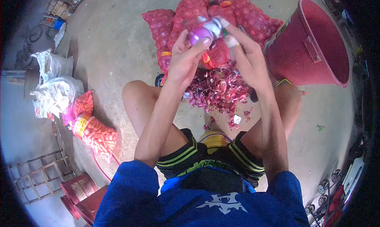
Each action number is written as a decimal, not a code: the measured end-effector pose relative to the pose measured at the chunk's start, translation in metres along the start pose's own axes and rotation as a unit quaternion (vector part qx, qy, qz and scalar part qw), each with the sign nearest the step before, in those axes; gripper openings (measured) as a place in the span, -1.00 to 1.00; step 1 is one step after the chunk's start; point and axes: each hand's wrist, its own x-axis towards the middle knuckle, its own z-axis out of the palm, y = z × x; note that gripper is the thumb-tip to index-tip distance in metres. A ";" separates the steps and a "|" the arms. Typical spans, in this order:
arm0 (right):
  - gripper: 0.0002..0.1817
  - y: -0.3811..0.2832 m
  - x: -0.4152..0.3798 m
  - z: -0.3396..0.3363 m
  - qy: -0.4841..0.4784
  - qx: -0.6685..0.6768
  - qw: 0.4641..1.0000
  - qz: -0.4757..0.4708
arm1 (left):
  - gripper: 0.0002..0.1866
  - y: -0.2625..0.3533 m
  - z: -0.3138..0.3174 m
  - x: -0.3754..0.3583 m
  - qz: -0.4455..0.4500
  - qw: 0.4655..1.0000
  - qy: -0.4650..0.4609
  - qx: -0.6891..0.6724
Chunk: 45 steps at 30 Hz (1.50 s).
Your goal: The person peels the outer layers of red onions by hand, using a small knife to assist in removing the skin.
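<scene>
My left hand [187, 60] is closed around a shiny purple onion [200, 36], its thumb pressed along the side. My right hand [247, 54] meets it from the right, fingers bent and closed, with a pale wrap on the thumb. Between the fingertips is a blurred whitish, partly green patch; I cannot make out what it is. Below the hands, a heap of red-purple onion skins [221, 94] lies on the floor. Behind them stand several red mesh sacks [253, 17] full of onions.
A large red tub [287, 54] tilts at the right. To the left are white sacks [59, 90] and a clear bag of orange pieces, perhaps carrots [99, 136]. Red stools [81, 189] stand lower left. A yellow seat [213, 141] shows between my legs.
</scene>
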 end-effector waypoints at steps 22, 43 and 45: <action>-0.41 -0.009 0.001 -0.008 -0.086 -0.037 0.995 -0.035 | -0.38 0.011 0.004 -0.005 0.056 0.998 -0.018 0.011; -0.35 -0.012 0.001 -0.022 -0.125 -0.060 0.990 -0.037 | -0.45 0.019 -0.008 -0.004 0.053 0.994 -0.095 0.010; -0.36 -0.009 0.000 -0.020 -0.124 -0.056 0.989 -0.059 | -0.44 0.018 -0.010 -0.005 0.052 0.995 -0.088 0.019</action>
